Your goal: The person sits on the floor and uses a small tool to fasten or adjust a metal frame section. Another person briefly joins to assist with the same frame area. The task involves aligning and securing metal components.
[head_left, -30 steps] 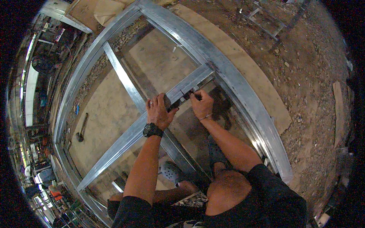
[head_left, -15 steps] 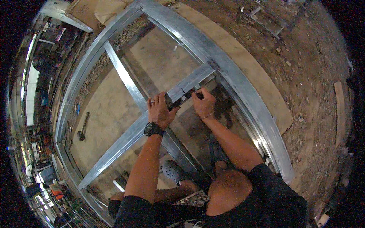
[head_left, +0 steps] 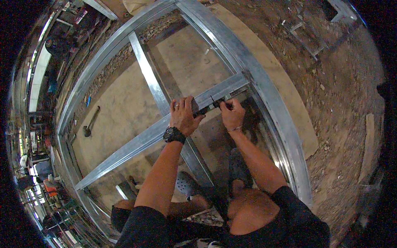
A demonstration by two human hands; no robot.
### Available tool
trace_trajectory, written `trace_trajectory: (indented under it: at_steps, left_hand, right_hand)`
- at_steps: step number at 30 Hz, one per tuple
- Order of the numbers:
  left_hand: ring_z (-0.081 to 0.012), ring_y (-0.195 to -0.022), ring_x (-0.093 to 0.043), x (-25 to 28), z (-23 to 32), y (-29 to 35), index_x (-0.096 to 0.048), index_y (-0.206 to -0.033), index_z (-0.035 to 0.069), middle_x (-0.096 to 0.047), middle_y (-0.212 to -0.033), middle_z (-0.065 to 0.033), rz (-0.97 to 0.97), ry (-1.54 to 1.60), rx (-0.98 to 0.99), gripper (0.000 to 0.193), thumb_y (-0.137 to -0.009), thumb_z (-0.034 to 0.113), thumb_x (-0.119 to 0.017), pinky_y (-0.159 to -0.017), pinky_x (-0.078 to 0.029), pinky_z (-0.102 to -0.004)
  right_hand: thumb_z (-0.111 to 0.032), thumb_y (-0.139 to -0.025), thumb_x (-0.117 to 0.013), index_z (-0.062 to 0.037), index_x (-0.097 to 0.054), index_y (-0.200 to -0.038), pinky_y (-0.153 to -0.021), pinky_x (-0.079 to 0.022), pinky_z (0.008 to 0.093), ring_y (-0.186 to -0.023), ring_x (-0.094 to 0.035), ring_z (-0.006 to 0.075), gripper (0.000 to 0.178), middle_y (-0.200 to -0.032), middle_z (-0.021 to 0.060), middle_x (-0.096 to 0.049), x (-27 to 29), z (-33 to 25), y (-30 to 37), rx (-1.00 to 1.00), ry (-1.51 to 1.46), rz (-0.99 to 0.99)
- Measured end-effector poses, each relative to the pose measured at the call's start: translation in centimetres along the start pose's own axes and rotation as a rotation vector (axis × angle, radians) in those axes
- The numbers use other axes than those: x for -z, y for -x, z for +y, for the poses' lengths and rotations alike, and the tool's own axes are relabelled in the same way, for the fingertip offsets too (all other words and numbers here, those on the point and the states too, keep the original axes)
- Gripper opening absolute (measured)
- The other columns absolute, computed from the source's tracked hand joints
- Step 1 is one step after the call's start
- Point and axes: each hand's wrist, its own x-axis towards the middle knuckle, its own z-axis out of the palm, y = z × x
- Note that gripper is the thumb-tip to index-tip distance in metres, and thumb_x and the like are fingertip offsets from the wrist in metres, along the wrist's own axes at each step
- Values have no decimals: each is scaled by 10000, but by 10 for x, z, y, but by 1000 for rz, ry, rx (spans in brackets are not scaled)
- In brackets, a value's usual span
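Observation:
A large frame of shiny square metal tubing [head_left: 264,89] lies in front of me, with a crossbar [head_left: 132,140] running up to the right. My left hand [head_left: 184,116] wraps over this crossbar, fingers on top and thumb on the near side, beside a dark block [head_left: 194,106]. Just to the right, my right hand [head_left: 233,114] is closed in a pinch at a small black piece [head_left: 217,102] against the bar's near side. A thin dark mark crosses the bar above it. The black piece's kind cannot be made out; my fingers partly cover it.
A second bar [head_left: 147,72] crosses the first. A hammer [head_left: 91,122] lies on the brown board inside the frame, with a small blue item [head_left: 88,100] beyond it. My shoe [head_left: 187,184] is beside the lower bar. A metal stand [head_left: 304,39] sits far right on the dirt floor.
The whole view has shifted, so the frame and both hands appear farther right. Both hands keep about the same places on the crossbar; the right fingers have drawn closer around the black piece.

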Motion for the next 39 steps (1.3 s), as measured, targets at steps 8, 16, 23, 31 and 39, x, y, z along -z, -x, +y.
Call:
trace_trajectory:
  at_steps: [8,16,23,31,39]
  left_hand:
    - [-394,-1339,-529,-4,0,1,-417,-1442,32,-546,-1373,-197,4,6,-10,845,-837,482,-797,-1245,-210,-564]
    - [-392,-1332,-534,-5,-3,0,-413,-1449,35,-540,-1372,-193,6,8,-16,852,-835,481,-798,-1250,-199,-564]
    - [-384,-1350,-524,-7,0,-1,-420,-1450,36,-527,-1414,-190,-2,-1,-9,847,-834,480,-796,-1252,-199,-563]
    - [-379,-1379,-499,-10,-3,-2,-411,-1458,42,-518,-1437,-187,-14,-17,5,853,-833,476,-797,-1250,-208,-569]
    - [-380,-1381,-487,-6,1,-4,-412,-1460,48,-529,-1416,-187,-13,2,-7,851,-833,473,-802,-1241,-217,-573]
  right_hand:
    - [-155,-829,-815,-24,-699,-857,-624,-509,330,-646,-646,161,177,-726,90,-695,-2,16,-2,49,3,-4]
    - [-178,-830,-822,-34,-679,-859,-657,-527,395,-694,-684,273,205,-791,129,-713,1,12,0,150,68,-19]
    - [-219,-837,-813,-59,-651,-902,-661,-528,461,-721,-690,366,236,-832,150,-711,0,18,0,123,50,-45]
    - [-211,-836,-816,-58,-662,-892,-672,-530,432,-716,-690,321,224,-822,134,-713,0,12,2,57,54,-50]
    - [-166,-813,-818,-37,-677,-859,-659,-530,358,-678,-676,209,196,-792,93,-716,-3,21,-2,71,61,-7]
